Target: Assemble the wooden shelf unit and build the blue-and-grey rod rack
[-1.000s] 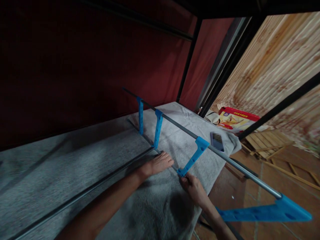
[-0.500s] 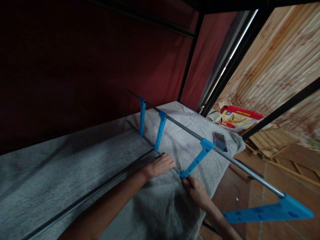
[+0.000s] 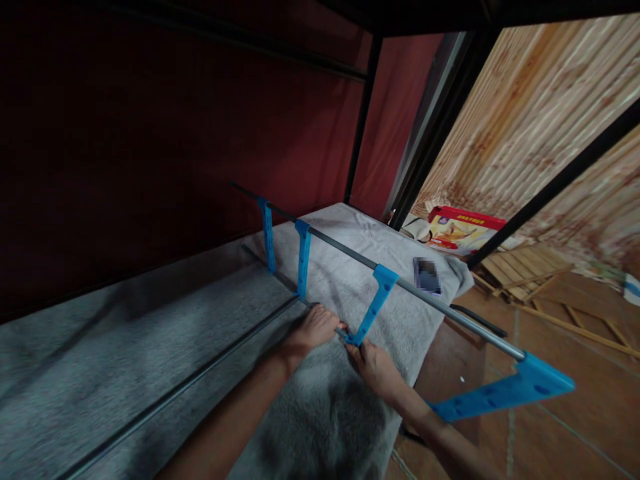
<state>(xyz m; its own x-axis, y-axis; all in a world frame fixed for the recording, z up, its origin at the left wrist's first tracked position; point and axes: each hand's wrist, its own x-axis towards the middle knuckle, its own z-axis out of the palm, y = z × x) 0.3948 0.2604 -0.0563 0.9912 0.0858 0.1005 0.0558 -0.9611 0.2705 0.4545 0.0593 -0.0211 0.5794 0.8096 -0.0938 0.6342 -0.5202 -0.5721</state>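
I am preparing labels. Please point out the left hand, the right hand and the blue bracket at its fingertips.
Left hand (image 3: 323, 325), head view: back of the hand.
Right hand (image 3: 377, 367), head view: back of the hand.
Blue bracket (image 3: 373, 307), head view: middle of its length.

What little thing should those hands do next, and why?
Probably press the blue bracket gently onto the lower metal rod with the right hand. That hand is at the bracket's lower end, where the rod meets it, and the left hand holds the rod close by, steadying it. Whether the joint is fully seated, I can't tell.
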